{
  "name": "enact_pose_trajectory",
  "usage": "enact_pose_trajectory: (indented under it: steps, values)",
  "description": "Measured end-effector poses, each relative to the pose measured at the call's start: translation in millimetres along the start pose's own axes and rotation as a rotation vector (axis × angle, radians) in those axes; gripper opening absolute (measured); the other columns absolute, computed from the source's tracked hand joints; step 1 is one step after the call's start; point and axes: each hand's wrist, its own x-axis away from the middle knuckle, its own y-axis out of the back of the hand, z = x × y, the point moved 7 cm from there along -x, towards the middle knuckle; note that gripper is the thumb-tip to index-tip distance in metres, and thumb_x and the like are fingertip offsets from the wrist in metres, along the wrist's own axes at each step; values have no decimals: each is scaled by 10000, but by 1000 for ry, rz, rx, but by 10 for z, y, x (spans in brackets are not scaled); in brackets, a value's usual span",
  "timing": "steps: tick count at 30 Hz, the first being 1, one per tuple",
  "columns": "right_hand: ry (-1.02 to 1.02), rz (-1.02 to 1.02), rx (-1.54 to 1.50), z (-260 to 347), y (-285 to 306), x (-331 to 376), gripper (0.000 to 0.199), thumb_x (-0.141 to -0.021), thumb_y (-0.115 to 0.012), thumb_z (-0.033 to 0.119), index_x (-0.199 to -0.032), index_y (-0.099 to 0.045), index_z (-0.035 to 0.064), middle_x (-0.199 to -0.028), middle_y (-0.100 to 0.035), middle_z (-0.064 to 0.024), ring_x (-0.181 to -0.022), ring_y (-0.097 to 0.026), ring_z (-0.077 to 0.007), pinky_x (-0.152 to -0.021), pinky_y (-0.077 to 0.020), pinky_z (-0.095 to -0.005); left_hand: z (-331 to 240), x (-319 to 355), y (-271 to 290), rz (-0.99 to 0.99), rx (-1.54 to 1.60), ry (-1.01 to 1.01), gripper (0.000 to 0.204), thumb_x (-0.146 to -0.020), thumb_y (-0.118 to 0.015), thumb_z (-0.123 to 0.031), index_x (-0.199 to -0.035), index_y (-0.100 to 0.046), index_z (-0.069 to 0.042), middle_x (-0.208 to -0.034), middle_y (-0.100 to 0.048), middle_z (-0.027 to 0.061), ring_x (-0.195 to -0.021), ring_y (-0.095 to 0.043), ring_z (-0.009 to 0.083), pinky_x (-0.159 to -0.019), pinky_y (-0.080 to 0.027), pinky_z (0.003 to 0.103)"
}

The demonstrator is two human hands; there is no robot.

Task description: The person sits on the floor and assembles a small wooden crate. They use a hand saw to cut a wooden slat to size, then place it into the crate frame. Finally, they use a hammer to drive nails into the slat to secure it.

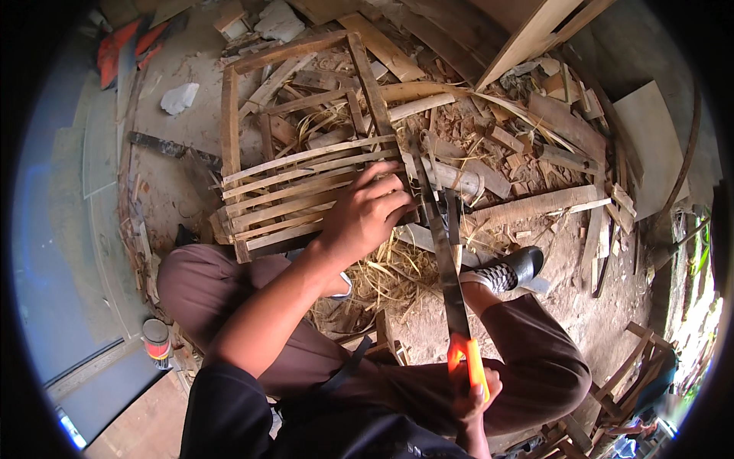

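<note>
A small wooden frame [229, 115] with several thin slats [287, 200] across its near side rests in front of my knees. My left hand [367, 210] is closed over the slats at the frame's right edge, its fingers curled round the wood. In my right hand [478, 390], low and to the right, is the orange handle of a handsaw [446, 275]. The blade points away from me and passes just right of my left fingers, beside the slat ends. Whether its teeth touch the wood I cannot tell.
Wood offcuts [527, 206], shavings and straw [367, 283] litter the ground ahead and to the right. A large board [527, 38] leans at the far right. On the left, a jar [157, 340] stands near my knee, and a white lump [179, 98] lies farther off.
</note>
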Motion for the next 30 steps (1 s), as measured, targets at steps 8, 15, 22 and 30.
enact_pose_trajectory:
  steps: [8,15,22,30]
  values:
    - [-83,174,-81,-55,-170,-177,836,-983,-459,766,-598,-571,33,-491,-507,-32,-445,-511,-138,-459,-353,-305,-21,4,35,2,35,-6,196,-744,-835,43,-907,-776,-47,-965,-717,75,-1225,-658,357,-1038,-551,453]
    - [-102,105,-92,0,-305,-318,807,-1001,-487,723,-588,-565,34,-490,-487,-38,-420,-462,-134,-449,-327,-297,11,-5,-43,41,46,-36,225,-725,-834,55,-923,-770,-30,-975,-703,76,-1231,-650,370,-1026,-552,459]
    - [-125,113,-205,-57,36,64,814,-1000,-481,723,-641,-597,2,-507,-526,-47,-431,-498,-139,-435,-369,-290,3,16,-23,6,69,-43,218,-734,-829,59,-919,-769,-39,-971,-710,82,-1233,-648,367,-1030,-552,459]
    - [-17,48,-20,-177,-54,91,795,-1009,-487,687,-610,-574,4,-492,-500,-37,-445,-491,-131,-462,-355,-284,14,-22,-7,-8,61,-26,196,-737,-822,67,-884,-751,-40,-931,-703,82,-1208,-659,369,-1035,-548,467]
